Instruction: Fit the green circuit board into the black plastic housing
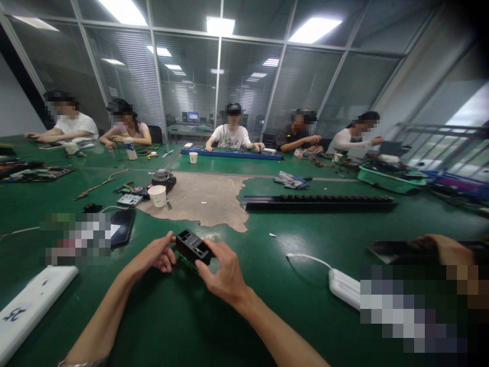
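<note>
In the head view, handwritten figures mark the white bar point(49, 291), too skewed to read surely; the bottle point(130, 148) has a label too small to read. A phone point(125, 223) and cup point(158, 197) stand beyond the left grip point(157, 256), a rail point(321, 205) to the right. The block point(192, 243), above or on the desk point(267, 285), slants from far left to near right, slotted face up. The right grip point(226, 269) pinches its right end; whether the left, half curled, touches it I cannot tell.

A green table point(275, 295) lies under the right hand point(227, 270); far beyond, lights point(315, 29) show in a glass wall point(244, 56).
</note>
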